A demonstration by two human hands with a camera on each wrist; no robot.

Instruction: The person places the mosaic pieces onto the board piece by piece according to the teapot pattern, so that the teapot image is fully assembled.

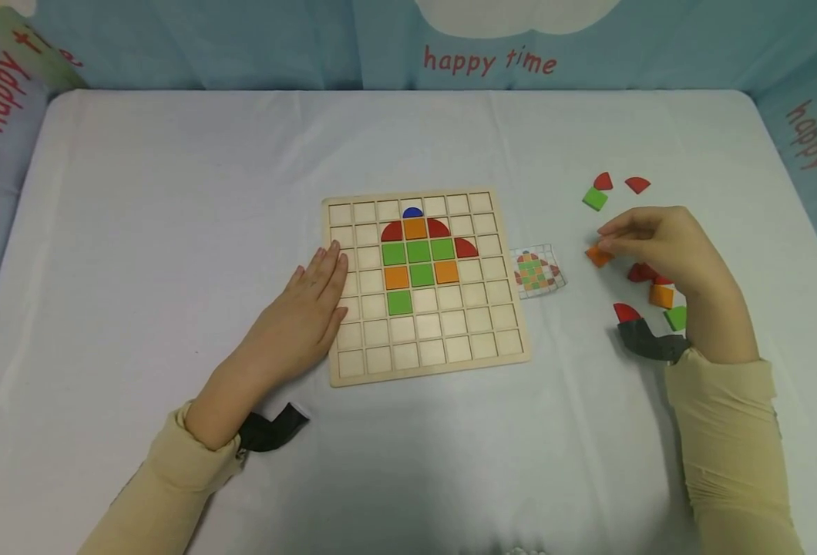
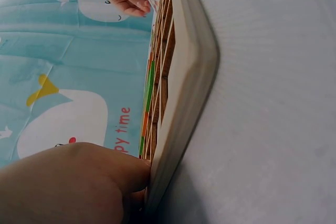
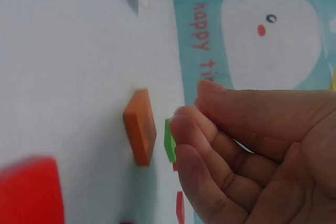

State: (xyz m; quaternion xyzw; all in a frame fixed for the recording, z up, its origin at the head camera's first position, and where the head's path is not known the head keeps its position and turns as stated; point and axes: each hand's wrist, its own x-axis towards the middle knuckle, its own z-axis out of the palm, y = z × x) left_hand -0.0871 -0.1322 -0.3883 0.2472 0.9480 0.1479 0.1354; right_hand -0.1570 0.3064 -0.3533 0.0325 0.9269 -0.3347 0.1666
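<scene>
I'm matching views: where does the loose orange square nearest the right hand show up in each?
Head: loose orange square right of the board, partly covered by the right hand.
Left wrist: not visible.
Right wrist: left of centre, apart from the hand.
Shared landmark: the right hand, seen at the top in left wrist and at the right in the others.

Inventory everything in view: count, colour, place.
Board: 1, pale, centre
Semicircle: 1, blue, on board
Quadrants: 3, red, on board
Squares: 5 green, 3 orange, on board
Loose quadrants: at least 5, red, right
Loose squares: at least 2 green, 2 orange, right
Card: 1, multicoloured, board's right edge
Table: 1, white, underneath
Backdrop: 1, mainly blue, behind
Straps: 2, black, wrists
Sleeves: 2, beige, forearms
Left hand: 1, bare, on board
Right hand: 1, bare, above orange square
</scene>
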